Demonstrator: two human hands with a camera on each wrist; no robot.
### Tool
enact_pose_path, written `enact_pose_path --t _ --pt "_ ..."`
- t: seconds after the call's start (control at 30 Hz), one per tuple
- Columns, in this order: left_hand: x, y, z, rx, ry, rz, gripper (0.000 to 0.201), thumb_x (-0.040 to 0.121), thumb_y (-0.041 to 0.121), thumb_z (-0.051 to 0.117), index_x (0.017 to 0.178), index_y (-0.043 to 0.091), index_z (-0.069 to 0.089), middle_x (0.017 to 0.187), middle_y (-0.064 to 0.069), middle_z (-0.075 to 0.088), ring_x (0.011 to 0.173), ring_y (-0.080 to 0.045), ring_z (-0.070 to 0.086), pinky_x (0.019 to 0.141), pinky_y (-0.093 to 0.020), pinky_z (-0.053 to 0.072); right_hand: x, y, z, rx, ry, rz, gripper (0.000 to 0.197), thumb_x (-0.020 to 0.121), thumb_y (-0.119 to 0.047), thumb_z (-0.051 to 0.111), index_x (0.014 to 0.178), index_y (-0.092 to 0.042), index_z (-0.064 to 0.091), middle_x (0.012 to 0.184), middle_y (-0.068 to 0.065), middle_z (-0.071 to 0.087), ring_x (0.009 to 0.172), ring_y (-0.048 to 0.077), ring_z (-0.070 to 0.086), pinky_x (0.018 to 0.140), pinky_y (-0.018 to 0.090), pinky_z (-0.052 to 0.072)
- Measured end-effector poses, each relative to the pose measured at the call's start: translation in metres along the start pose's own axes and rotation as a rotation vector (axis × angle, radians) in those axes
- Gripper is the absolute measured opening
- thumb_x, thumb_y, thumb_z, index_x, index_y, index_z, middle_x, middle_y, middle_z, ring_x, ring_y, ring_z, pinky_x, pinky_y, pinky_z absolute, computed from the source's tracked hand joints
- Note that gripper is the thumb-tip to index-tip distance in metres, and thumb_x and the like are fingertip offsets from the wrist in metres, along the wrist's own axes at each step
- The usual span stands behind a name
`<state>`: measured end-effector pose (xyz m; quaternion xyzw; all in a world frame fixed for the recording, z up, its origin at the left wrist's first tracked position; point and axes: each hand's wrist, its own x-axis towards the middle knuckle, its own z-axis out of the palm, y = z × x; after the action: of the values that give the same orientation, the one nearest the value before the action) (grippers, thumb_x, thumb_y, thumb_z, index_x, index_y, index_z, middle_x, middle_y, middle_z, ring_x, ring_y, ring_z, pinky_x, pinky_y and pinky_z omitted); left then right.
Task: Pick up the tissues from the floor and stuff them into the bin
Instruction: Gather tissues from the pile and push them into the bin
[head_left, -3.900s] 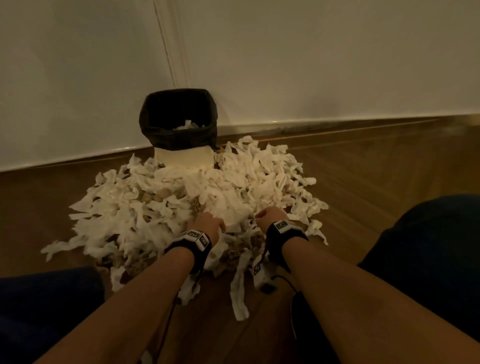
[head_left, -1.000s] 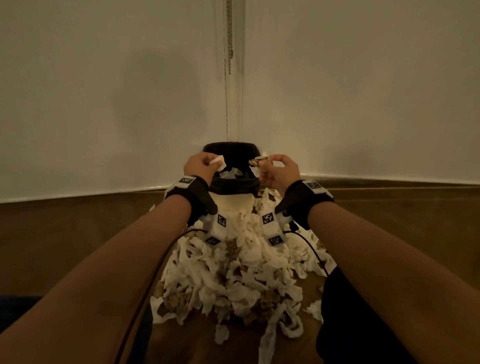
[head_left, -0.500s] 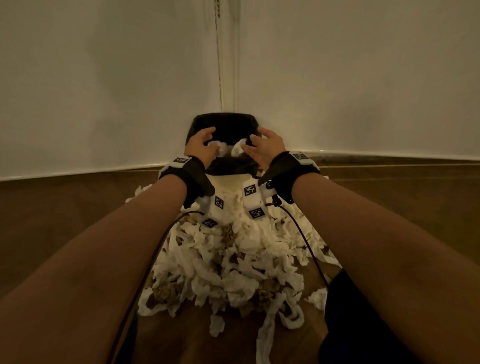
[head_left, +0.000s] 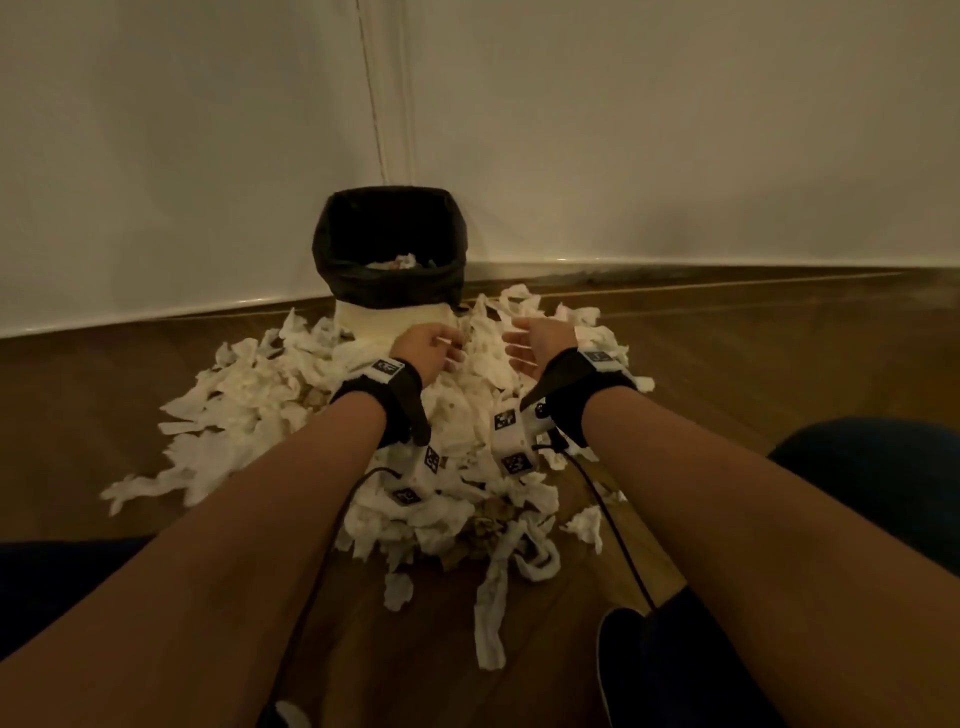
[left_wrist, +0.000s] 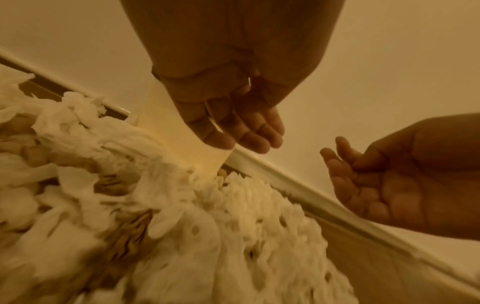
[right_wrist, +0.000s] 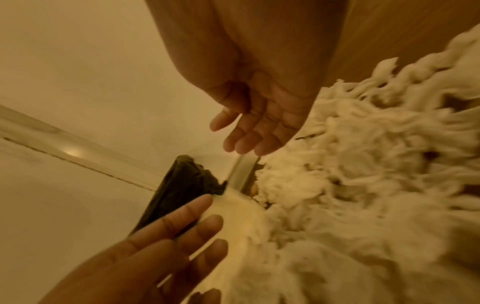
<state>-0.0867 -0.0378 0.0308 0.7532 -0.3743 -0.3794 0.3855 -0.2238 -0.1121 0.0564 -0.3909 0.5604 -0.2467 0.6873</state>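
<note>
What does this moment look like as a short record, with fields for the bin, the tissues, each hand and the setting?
bin: bin with black liner, upright in the wall corner, a few tissues inside
tissues: tissue pile spread on the floor in front of the bin
left hand: left hand open, empty, above the pile
right hand: right hand open, empty, above the pile
setting: wooden floor, white walls
</note>
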Motion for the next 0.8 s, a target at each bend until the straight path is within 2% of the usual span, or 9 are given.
enact_pose_path --t 0.1,0.2,0.3,0.37,0.47,0.6,0.7,0.8 --pt "-0.017 -0.014 0.019 0.160 -0.111 0.013 0.029 0.094 0.004 0.037 0.096 0.016 0.063 0.090 -0.003 0.065 0.069 -0.008 0.059 0.048 -0.013 0.042 -0.006 0.028 -0.027 -0.065 0.034 0.046 0.028 0.100 -0.015 0.036 0.111 -0.006 0.059 0.077 0.006 0.059 0.063 0.017 0.053 0.055 0.024 0.045" --pt "-0.031 -0.030 0.034 0.268 -0.209 0.011 0.023 0.091 0.006 0.045 0.101 0.016 0.064 0.100 -0.006 0.068 0.082 -0.013 0.062 0.065 -0.019 0.048 -0.013 0.053 -0.048 -0.151 0.046 0.100 0.020 0.098 -0.015 0.046 0.110 -0.005 0.058 0.077 0.008 0.059 0.062 0.018 0.053 0.054 0.026 0.046" --pt "-0.040 -0.047 0.043 0.462 -0.286 0.008 0.020 0.090 0.018 0.058 0.108 0.017 0.065 0.107 -0.006 0.066 0.098 -0.019 0.062 0.078 -0.026 0.048 -0.015 0.077 -0.061 -0.389 -0.013 0.098 0.014 0.096 -0.009 0.046 0.103 -0.007 0.058 0.079 0.009 0.059 0.061 0.018 0.052 0.058 0.028 0.046" --pt "-0.046 -0.058 0.048 0.592 -0.337 0.027 0.021 0.089 0.020 0.059 0.109 0.018 0.066 0.111 -0.004 0.065 0.102 -0.019 0.061 0.080 -0.025 0.047 -0.016 0.091 -0.064 -0.619 -0.114 0.076 0.014 0.094 -0.009 0.049 0.101 -0.010 0.061 0.085 0.008 0.061 0.066 0.018 0.055 0.061 0.028 0.048" --pt "-0.052 -0.071 0.051 0.765 -0.424 0.058 0.022 0.089 0.021 0.057 0.109 0.019 0.065 0.113 -0.003 0.065 0.101 -0.019 0.060 0.084 -0.028 0.050 -0.016 0.108 -0.062 -0.891 -0.217 0.019 0.020 0.092 -0.017 0.057 0.108 -0.009 0.065 0.092 0.007 0.062 0.074 0.017 0.057 0.060 0.023 0.049" --pt "-0.059 -0.084 0.055 0.947 -0.504 0.073 0.023 0.089 0.029 0.057 0.109 0.021 0.062 0.116 -0.002 0.060 0.102 -0.019 0.057 0.082 -0.029 0.048 -0.014 0.128 -0.055 -1.006 -0.262 -0.020 0.020 0.088 -0.016 0.062 0.106 -0.009 0.067 0.106 0.011 0.067 0.080 0.018 0.061 0.074 0.030 0.053" --pt "-0.066 -0.100 0.055 1.041 -0.497 0.091 0.030 0.084 0.043 0.061 0.108 0.026 0.057 0.117 -0.002 0.051 0.101 -0.021 0.053 0.078 -0.029 0.044 -0.013 0.143 -0.047 -1.121 -0.296 -0.073 0.023 0.088 -0.020 0.063 0.109 -0.012 0.068 0.116 0.009 0.064 0.100 0.022 0.062 0.080 0.028 0.052" --pt "-0.073 -0.116 0.057 1.100 -0.481 0.053 0.043 0.075 0.057 0.062 0.106 0.030 0.048 0.122 -0.002 0.038 0.108 -0.024 0.044 0.081 -0.035 0.044 -0.013 0.156 -0.037 -1.242 -0.361 -0.078 0.034 0.087 -0.027 0.064 0.119 -0.015 0.062 0.127 0.009 0.057 0.110 0.024 0.057 0.088 0.031 0.051"
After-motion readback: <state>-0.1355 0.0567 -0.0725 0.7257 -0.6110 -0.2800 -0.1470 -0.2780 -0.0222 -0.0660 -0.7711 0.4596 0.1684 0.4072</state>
